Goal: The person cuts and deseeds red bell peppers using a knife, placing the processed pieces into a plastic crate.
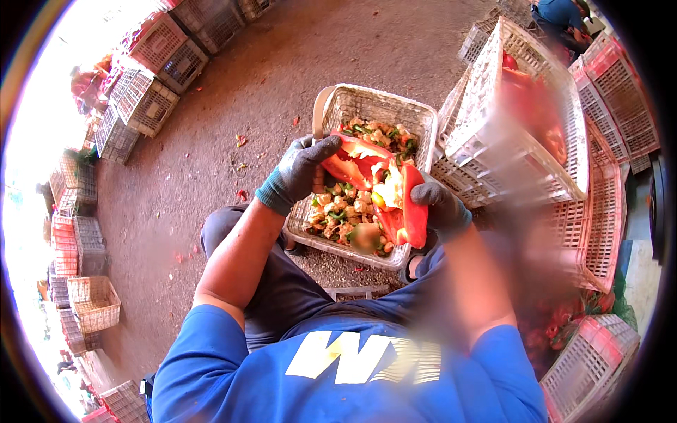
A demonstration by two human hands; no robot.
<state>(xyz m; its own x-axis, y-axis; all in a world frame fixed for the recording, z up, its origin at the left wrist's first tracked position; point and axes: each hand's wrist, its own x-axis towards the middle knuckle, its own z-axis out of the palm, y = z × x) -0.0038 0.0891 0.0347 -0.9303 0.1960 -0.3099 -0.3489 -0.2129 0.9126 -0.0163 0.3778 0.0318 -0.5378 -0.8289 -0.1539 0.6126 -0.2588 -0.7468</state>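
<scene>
A large red bell pepper (415, 203) is split apart between my two gloved hands, its pale seed core (390, 187) showing inside. My left hand (309, 164) grips the left piece, thumb on the upper edge. The right-hand piece is held by my right hand (441, 203) at its outer side. Below them stands a white plastic basket (383, 95) with a pale handle (320, 111) at its left. Pepper cores and green stems (344, 209) lie in it, partly hidden by the pepper and my hands.
At the right, a tilted white crate (476, 121) holds red peppers (534, 106), resting on other crates. A pink crate (600, 211) stands beyond it. Stacked crates (145, 98) line the left side. A person in blue (558, 16) is at the top right. Scraps (241, 140) litter the floor.
</scene>
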